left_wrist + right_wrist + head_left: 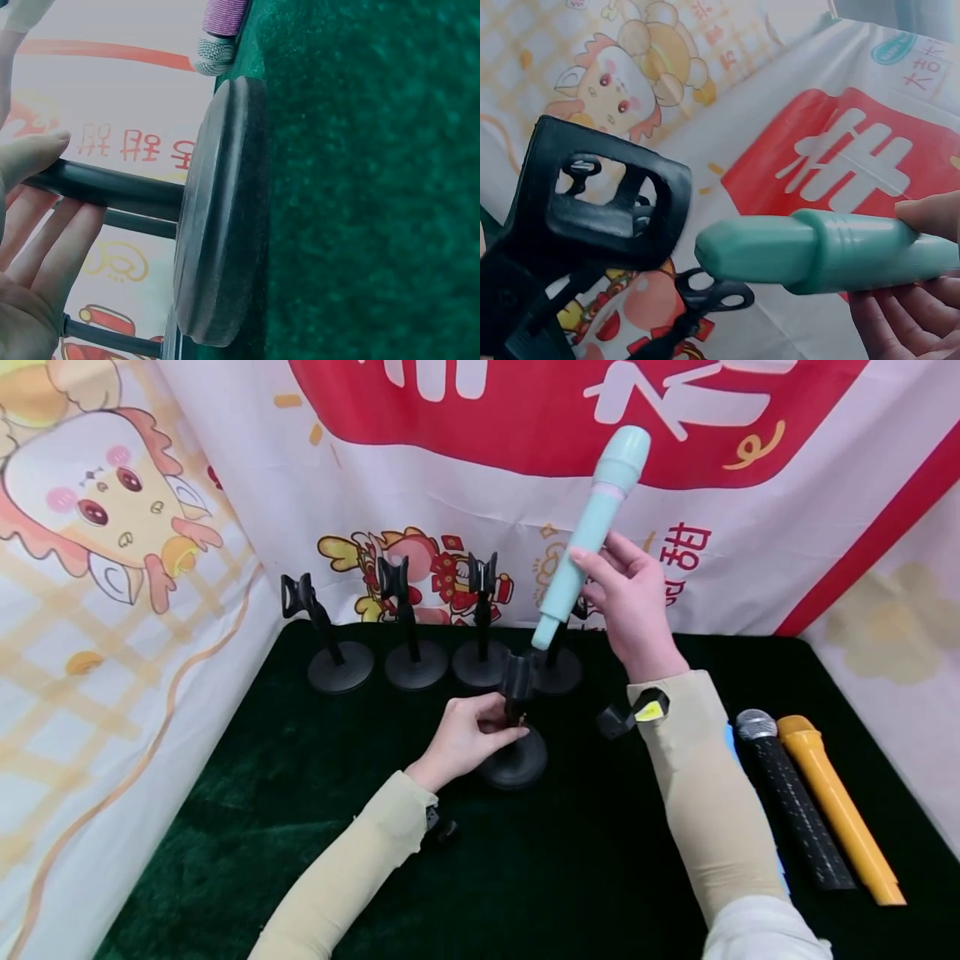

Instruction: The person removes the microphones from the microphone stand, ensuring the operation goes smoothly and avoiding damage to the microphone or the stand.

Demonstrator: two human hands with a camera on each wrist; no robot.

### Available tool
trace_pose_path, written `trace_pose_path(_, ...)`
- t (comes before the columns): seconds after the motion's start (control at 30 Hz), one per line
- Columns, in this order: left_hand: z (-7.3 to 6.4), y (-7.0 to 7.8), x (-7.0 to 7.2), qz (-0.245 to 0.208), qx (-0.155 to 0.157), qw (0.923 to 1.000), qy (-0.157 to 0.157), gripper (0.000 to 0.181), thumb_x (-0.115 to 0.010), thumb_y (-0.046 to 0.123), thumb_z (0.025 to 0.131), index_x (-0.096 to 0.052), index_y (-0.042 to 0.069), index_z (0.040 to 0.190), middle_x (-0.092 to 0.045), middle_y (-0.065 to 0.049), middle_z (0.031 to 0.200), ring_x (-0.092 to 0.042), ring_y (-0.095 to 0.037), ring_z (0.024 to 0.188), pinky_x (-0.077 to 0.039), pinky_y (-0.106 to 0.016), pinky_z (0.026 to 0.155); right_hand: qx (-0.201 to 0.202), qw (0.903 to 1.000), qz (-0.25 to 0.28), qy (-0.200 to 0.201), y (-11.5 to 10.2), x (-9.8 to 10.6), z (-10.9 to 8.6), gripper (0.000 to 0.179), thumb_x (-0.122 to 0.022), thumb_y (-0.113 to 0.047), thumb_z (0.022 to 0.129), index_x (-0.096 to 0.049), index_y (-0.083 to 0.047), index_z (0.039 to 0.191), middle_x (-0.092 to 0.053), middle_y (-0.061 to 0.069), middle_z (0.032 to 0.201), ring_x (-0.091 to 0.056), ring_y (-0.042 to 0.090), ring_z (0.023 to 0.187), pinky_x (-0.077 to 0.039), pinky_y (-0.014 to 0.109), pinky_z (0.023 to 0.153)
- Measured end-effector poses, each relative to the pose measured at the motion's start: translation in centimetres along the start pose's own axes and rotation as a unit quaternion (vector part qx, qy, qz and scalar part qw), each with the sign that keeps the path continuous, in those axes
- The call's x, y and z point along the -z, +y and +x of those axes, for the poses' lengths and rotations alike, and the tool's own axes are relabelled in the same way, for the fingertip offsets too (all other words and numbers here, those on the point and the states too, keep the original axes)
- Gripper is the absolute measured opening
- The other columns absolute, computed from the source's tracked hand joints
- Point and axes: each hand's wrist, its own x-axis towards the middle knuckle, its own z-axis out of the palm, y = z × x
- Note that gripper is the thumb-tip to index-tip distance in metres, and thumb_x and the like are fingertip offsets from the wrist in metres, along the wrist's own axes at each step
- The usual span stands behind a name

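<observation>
My left hand [467, 735] pinches the upright of a black microphone stand [516, 762] between thumb and fingers. The stand's round base [225, 210] rests on the dark green cloth in the left wrist view. In my right hand [633, 602] is a mint-green microphone [588, 531], gripped round its body and tilted, with its head up to the right. Its narrow tail end points down toward the stand's clip [517, 675]. From the right wrist, the tail of the microphone [757, 251] shows beside the black clip [615, 202], with a gap between them.
Several more black stands line the back of the table [247, 827], including this stand [341, 667] at far left. On the right lie a black microphone [802, 814] and a yellow microphone [847, 814]. A pink microphone [223, 19] appears in the left wrist view. Printed cloth [255, 468] hangs behind.
</observation>
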Motion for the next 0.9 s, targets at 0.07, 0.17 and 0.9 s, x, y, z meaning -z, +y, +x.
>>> trace_pose_path(0.07,0.0,0.0,0.0,0.002,0.002,1.0,0.001,0.018,-0.08,0.011,0.091,-0.074,0.009,0.108,-0.074,0.006,0.1,-0.072,-0.008,0.09,-0.061,-0.028,0.077,0.006,0.9999,0.009,-0.001,-0.3,0.5,-0.1,0.05,-0.081,-0.008,0.089,-0.063,-0.004,0.135,-0.067,0.018,0.124,-0.065,0.028,0.112,-0.057,0.036,0.091)
trace_pose_path(0.17,0.1,0.1,0.0,0.006,0.005,1.0,0.001,0.018,-0.08,0.012,0.091,-0.074,0.008,0.107,-0.074,0.008,0.1,-0.072,-0.008,0.089,-0.061,-0.028,0.076,0.012,0.9998,0.019,0.001,-0.6,1.1,-0.4,0.051,-0.081,-0.006,0.088,-0.061,-0.003,0.135,-0.068,0.02,0.123,-0.066,0.029,0.111,-0.057,0.036,0.091)
trace_pose_path(0.9,0.1,0.4,-0.1,0.001,0.028,0.9996,0.003,0.016,-0.08,0.013,0.091,-0.074,0.013,0.106,-0.074,0.007,0.099,-0.073,-0.01,0.09,-0.06,-0.028,0.078,0.018,0.9995,-0.002,0.026,-1.7,5.1,-2.6,0.057,-0.082,-0.001,0.086,-0.054,-0.002,0.136,-0.061,0.019,0.124,-0.063,0.027,0.106,-0.058,0.031,0.088)
